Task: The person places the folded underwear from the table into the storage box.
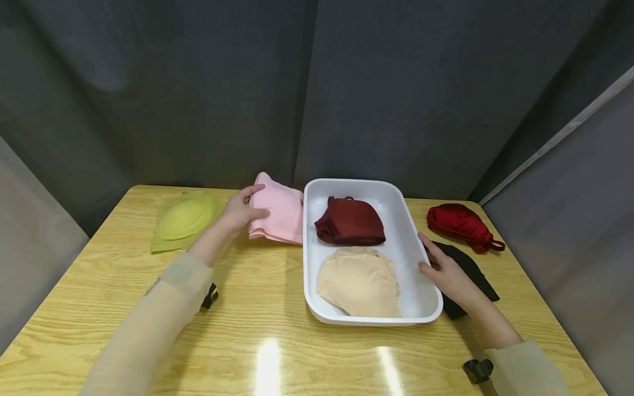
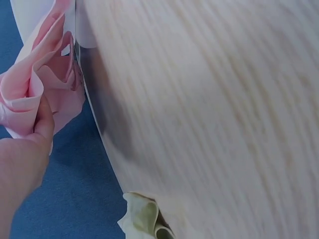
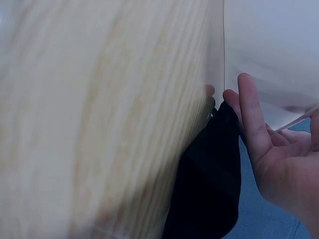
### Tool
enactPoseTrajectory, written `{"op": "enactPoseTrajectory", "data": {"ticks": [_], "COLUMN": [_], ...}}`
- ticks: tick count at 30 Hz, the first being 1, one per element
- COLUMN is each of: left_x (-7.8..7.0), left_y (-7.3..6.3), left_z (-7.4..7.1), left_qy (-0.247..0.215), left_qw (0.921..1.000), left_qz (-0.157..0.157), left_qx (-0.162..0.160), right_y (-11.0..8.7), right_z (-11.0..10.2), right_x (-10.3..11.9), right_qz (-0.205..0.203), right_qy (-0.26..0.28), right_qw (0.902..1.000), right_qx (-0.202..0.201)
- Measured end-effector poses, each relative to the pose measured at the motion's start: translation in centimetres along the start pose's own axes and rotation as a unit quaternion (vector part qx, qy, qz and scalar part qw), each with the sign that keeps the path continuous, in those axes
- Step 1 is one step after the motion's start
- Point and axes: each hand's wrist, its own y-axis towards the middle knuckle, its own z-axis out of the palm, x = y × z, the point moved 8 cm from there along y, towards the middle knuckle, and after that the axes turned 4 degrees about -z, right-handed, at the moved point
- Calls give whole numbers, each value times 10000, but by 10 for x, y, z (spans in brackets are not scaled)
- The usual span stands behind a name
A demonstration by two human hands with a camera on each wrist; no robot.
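My left hand [image 1: 240, 208] grips a pink folded bra [image 1: 278, 212] just left of the white plastic tub [image 1: 312, 275]. In the left wrist view its thumb presses into the gathered pink fabric [image 2: 55, 94]; the other fingers are mostly hidden. At the tub's right side my right hand [image 1: 446, 275] holds the wall, thumb at the rim and fingers outside. The right wrist view shows its extended fingers [image 3: 251, 112] against the tub's outer wall, close to a black garment [image 3: 212, 174]. Inside the tub, a dark maroon bra [image 1: 354, 223] lies behind a beige one [image 1: 361, 283].
A yellow-green bra [image 1: 185, 217] lies at the table's back left. On the right are a shiny red bra [image 1: 460, 223] and the black garment, partly covered by my hand. Grey curtains [image 1: 223, 93] stand close behind the wooden table [image 1: 238, 341].
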Motion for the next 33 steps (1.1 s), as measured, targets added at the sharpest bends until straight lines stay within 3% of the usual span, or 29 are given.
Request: {"op": "enactPoseTrajectory", "data": {"ticks": [16, 24, 33], "left_x": [-18, -29, -43], "left_y": [-21, -36, -53], "left_z": [-12, -20, -21], "left_qy": [-586, -377, -629], "left_qw": [9983, 9988, 9974], "left_qz": [74, 112, 86], "left_qx": [-26, -283, -342], "right_y": [3, 4, 3], "right_z": [0, 1, 0], "right_x": [-4, -4, -4], "right_qz": [54, 20, 32], "right_qy": [13, 23, -38], "right_qw": [10000, 10000, 10000], "right_qx": [1, -10, -2]}}
